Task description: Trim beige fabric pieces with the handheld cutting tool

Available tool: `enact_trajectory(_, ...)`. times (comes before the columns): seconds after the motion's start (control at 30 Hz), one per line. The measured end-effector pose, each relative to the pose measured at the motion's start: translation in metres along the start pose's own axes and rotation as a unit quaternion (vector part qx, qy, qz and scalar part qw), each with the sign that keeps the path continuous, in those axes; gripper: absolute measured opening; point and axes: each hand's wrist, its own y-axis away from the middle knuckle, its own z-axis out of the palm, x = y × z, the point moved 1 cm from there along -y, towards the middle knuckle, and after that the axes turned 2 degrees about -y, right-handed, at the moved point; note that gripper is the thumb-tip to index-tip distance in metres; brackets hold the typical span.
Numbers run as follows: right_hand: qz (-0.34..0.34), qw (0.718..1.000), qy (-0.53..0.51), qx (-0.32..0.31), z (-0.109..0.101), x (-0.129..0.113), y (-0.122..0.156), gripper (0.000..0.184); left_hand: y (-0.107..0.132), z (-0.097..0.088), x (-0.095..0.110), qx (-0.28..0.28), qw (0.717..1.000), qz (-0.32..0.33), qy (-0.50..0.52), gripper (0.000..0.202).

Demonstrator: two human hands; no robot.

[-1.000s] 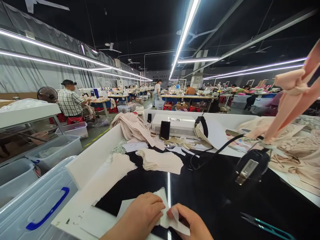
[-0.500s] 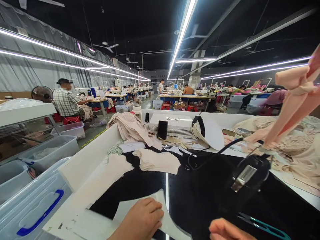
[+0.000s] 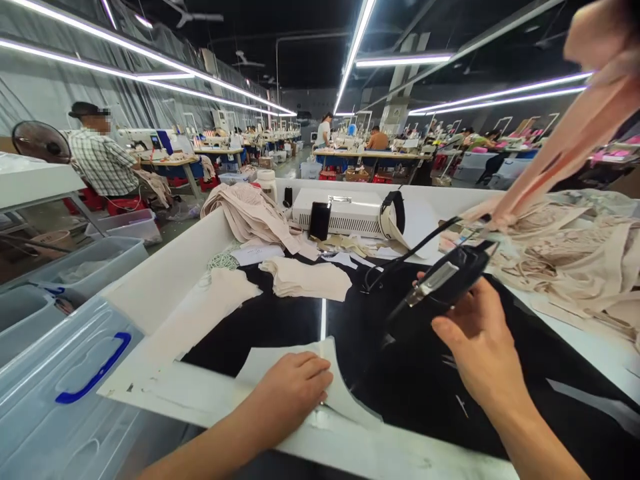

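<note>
My left hand (image 3: pixel 295 388) lies flat, fingers together, on a white curved cut piece (image 3: pixel 340 393) at the near edge of the black table top (image 3: pixel 280 327). My right hand (image 3: pixel 480 347) is raised over the table, its fingers closed around the lower end of a black corded hand tool (image 3: pixel 445 283) with a metal plate on its side. The tool's cable (image 3: pixel 400 257) loops back toward the white machine.
A stack of beige cut pieces (image 3: pixel 305 279), a white machine (image 3: pixel 340 212) and a dark phone (image 3: pixel 319 220) lie farther back. Beige lace garments (image 3: pixel 565 247) are piled at the right. Clear bins (image 3: pixel 93 377) stand at the left. A person in a checked shirt (image 3: pixel 100 163) sits beyond.
My right hand left the white piece, swung right and rose to take hold of the black tool. My left hand stayed on the piece. The view tilted downward.
</note>
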Motion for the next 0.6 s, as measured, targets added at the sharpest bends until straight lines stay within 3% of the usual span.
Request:
enact_trajectory(0.13,0.015,0.998,-0.045,0.038,0.034,-0.019,-0.003,0.061,0.0,-0.005,0.004,0.002,1.0,0.008,0.01,0.019)
enact_trajectory(0.27,0.018,0.998,-0.035,0.055,0.052,-0.024,0.0,0.052,0.001,-0.006,0.008,0.019,1.0,0.02,0.011,0.017)
enact_trajectory(0.43,0.004,0.998,-0.052,0.047,0.07,-0.024,0.005,0.055,-0.005,-0.002,0.011,0.02,1.0,0.022,0.008,0.014)
enact_trajectory(0.6,0.014,0.998,-0.056,0.03,0.079,-0.011,0.01,0.062,-0.018,0.022,0.004,0.028,0.999,0.016,-0.04,0.01)
